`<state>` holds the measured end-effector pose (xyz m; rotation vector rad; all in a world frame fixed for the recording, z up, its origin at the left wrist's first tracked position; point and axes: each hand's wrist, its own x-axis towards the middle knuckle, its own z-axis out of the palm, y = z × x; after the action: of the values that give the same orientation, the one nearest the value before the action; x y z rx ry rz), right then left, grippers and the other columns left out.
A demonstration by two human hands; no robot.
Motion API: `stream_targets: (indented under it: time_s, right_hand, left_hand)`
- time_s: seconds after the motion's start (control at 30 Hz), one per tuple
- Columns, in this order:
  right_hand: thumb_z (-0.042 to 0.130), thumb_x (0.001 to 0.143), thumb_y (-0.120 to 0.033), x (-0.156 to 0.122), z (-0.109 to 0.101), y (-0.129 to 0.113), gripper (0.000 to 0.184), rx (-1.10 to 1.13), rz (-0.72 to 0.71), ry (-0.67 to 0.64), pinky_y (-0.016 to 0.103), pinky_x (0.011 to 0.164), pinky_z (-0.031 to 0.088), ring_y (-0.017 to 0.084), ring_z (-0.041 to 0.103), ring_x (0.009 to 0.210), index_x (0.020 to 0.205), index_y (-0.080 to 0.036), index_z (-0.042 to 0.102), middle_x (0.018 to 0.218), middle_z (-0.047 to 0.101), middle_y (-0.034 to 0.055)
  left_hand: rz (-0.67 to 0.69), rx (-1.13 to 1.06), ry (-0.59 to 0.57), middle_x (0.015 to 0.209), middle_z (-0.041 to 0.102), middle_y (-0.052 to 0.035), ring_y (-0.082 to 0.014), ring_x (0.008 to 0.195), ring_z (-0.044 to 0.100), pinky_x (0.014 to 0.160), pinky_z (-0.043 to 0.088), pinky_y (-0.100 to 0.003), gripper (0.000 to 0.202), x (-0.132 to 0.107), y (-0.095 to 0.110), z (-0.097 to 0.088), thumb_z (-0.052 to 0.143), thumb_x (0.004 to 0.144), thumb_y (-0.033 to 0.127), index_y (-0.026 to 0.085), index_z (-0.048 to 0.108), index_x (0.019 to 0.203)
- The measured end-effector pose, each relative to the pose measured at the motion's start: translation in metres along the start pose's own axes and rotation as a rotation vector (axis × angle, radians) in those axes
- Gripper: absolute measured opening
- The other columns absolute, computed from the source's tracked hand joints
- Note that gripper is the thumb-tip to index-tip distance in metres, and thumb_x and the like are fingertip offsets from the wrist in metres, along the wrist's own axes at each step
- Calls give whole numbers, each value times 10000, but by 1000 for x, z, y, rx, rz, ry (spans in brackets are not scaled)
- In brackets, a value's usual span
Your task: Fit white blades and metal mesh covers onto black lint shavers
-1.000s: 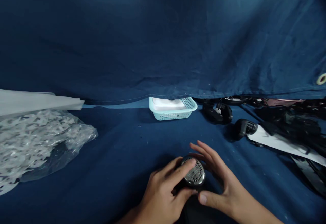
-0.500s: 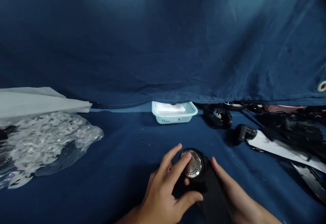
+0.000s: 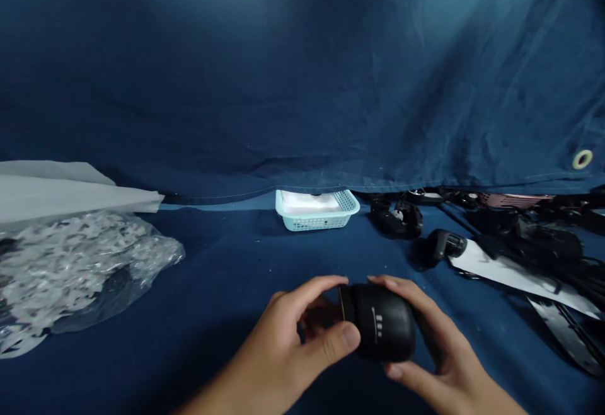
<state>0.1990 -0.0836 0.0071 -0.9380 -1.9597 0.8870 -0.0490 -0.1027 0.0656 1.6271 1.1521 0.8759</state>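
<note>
Together, the left hand [image 3: 290, 346] and right hand [image 3: 452, 353] cup a black device [image 3: 390, 324].

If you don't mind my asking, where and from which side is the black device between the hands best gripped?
I'd suggest gripping the black device around its wide body, coming from the right, fingers over the far side and thumb on the near side. It is held crosswise, its rounded end facing the right hand; the left hand takes up the other end.
</note>
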Motion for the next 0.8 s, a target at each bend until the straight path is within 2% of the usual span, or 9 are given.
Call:
stream_targets:
  time_s: [0.13, 0.23, 0.3, 0.37, 0.47, 0.57, 0.63, 0.7, 0.8]
  right_hand:
    - [768, 781, -267, 0, 0, -2, 691, -38, -145, 20, 589, 1145, 316, 393, 403, 1379, 1382, -435, 472, 1494, 466, 34]
    - [799, 744, -308, -4, -1, -1, 721, -40, -99, 35, 592, 1119, 365, 415, 422, 1361, 1382, -437, 488, 1466, 508, 34]
    - [805, 737, -337, -9, 0, 1, 736, -45, 26, 54, 585, 1107, 388, 419, 431, 1355, 1394, -424, 485, 1463, 516, 36]
    - [805, 724, -401, -13, 3, 5, 756, -27, 120, 65, 608, 1099, 379, 431, 443, 1343, 1407, -395, 480, 1463, 519, 52]
    - [769, 716, -519, -12, 10, 8, 772, 78, 162, 62, 641, 1077, 369, 443, 471, 1314, 1409, -332, 486, 1447, 530, 101]
    - [709, 772, -546, -4, 16, 3, 665, 243, 192, 32, 566, 1039, 447, 403, 540, 1264, 1364, -301, 530, 1393, 583, 118]
    - [681, 809, -531, 0, 18, -2, 582, 324, 186, 31, 507, 1010, 493, 372, 585, 1225, 1331, -303, 558, 1353, 621, 108]
    - [677, 818, -519, 0, 18, -3, 575, 332, 187, 31, 499, 1013, 492, 365, 587, 1224, 1336, -302, 554, 1361, 615, 110]
    - [737, 772, -489, -2, 16, 0, 691, 234, 219, 18, 572, 1073, 400, 390, 510, 1297, 1394, -310, 496, 1441, 533, 119]
  left_hand:
    - [-184, -289, -175, 783, 615, -5, -83, 545, 534, 553, 454, -215, 539, 5, 5, -6, 570, 891, 566, 148, 610, 1229]
    - [-166, -293, -199, 853, 639, -12, -117, 670, 598, 602, 482, -213, 525, 4, 9, -10, 645, 855, 527, 192, 597, 1257]
    - [-112, -173, -154, 978, 678, -11, -160, 842, 637, 733, 517, -253, 489, 1, 12, -11, 703, 830, 461, 278, 594, 1270]
    - [-66, -16, -67, 1057, 693, -7, -186, 877, 648, 790, 536, -301, 525, -3, 14, -11, 747, 788, 442, 334, 593, 1278]
    - [-10, 141, 33, 1107, 690, -18, -195, 799, 665, 758, 580, -350, 579, -4, 14, -8, 784, 746, 404, 371, 592, 1291]
    - [68, 189, 53, 1196, 666, 18, -220, 997, 659, 916, 552, -394, 632, -3, 13, -5, 800, 724, 210, 435, 591, 1276]
    - [96, 208, 67, 1218, 659, 43, -221, 1058, 645, 965, 529, -403, 694, -2, 13, -3, 788, 694, 104, 463, 597, 1256]
    - [68, 213, 87, 1200, 668, 34, -214, 967, 677, 896, 570, -387, 690, -3, 13, -3, 790, 681, 110, 454, 606, 1250]
    - [1, 194, 76, 1097, 703, -11, -189, 774, 698, 731, 617, -342, 598, -5, 11, -8, 787, 730, 300, 397, 597, 1289]
